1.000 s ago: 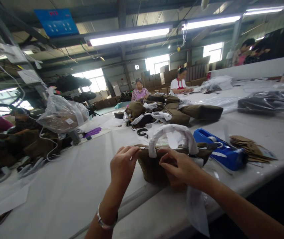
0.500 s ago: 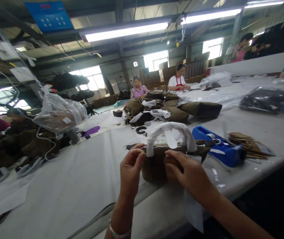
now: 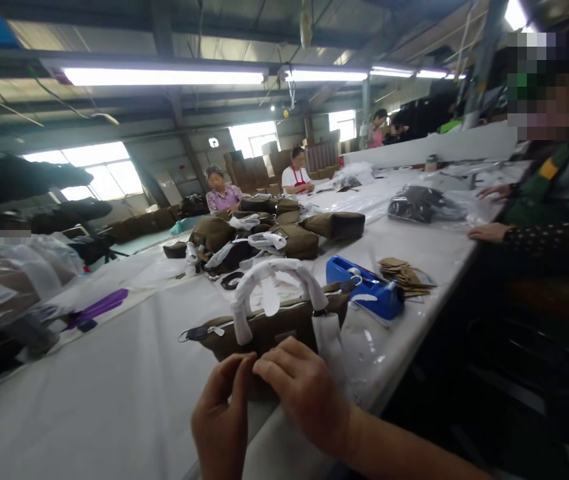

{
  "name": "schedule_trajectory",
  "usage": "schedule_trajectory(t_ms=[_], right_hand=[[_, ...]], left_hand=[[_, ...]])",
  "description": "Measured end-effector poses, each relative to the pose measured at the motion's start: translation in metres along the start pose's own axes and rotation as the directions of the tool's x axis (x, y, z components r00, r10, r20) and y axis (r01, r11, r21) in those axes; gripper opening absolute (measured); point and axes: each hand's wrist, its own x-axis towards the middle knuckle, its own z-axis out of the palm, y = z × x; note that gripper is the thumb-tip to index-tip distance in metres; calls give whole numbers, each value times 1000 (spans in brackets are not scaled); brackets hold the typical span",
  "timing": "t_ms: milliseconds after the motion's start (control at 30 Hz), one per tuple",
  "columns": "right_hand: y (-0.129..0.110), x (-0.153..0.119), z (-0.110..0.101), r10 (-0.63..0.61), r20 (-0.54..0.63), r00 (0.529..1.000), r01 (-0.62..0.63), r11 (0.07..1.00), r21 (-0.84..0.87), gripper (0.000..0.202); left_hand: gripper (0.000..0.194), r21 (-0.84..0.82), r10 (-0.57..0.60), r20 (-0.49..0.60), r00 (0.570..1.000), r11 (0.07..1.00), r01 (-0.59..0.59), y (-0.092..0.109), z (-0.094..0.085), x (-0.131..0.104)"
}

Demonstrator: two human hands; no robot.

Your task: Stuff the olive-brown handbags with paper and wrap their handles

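Note:
An olive-brown handbag [image 3: 284,320] stands on the white table, its arched handle [image 3: 269,267] wrapped in white material. My left hand [image 3: 224,407] is in front of the bag's lower left side, thumb and forefinger pinched together. Close beside it, fingertips nearly touching, my right hand [image 3: 304,387] has its fingers bent and closed before the bag's front. Whatever lies between the fingertips is too small to make out. A white strip [image 3: 329,343] hangs from the handle's right end. Just behind the bag on the right sits a blue tape dispenser [image 3: 364,287].
Several brown bags [image 3: 264,233] are piled farther back on the table [image 3: 114,373]. Brown tags [image 3: 407,277] lie past the dispenser, plastic-wrapped goods [image 3: 419,203] beyond. At right, a person's hands [image 3: 489,232] rest on the table edge. Purple strips [image 3: 99,307] lie left.
The view has swung right, bringing a person at the right into sight. My hands have come down from the bag's upper edge to its lower front and drawn together.

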Motion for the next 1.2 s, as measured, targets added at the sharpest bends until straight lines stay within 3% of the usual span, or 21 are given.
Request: schedule_trajectory(t_ms=[100,200,233,300,400,500,600,767,867,933,1067,1200], right_hand=[[-3,5,-1,-1,-12,1000,1,999,-50,12],[5,3,6,53,56,997,-48,994,-100,7],[9,1,9,80,92,993,-73,994,-78,6],[17,-6,13,131,140,981,-136,990,25,21],[27,-14,13,192,91,977,-203,969,138,31],[37,-18,9,219,43,975,-222,973,69,17],[46,-16,7,199,85,976,-198,980,-13,8],[51,-11,7,149,147,978,-132,984,-120,5],[52,-8,8,152,155,976,-124,976,-177,3],[51,-7,8,170,127,977,-153,979,-133,6],[45,-8,2,240,69,968,-247,962,113,10],[39,-8,-5,419,145,896,-443,849,289,5]], left_hand=[[38,-15,-40,-30,999,999,40,-3,-3,0],[38,-67,-59,-30,998,996,57,-5,-2,0],[37,-87,-61,-16,998,994,60,-6,0,0],[34,-126,-66,17,998,990,68,-9,2,-2],[29,-174,-64,50,997,982,72,-11,5,-6],[24,-203,-51,75,996,977,66,-8,10,-11],[21,-215,-39,75,996,975,54,-6,14,-13],[19,-227,-27,52,998,973,38,-12,17,-12],[16,-221,46,52,998,975,-33,-12,18,-10],[15,-205,115,62,991,974,-100,-8,18,-10],[15,-180,202,116,972,967,-180,8,20,-10],[14,-154,209,136,968,970,-187,19,21,-11]])
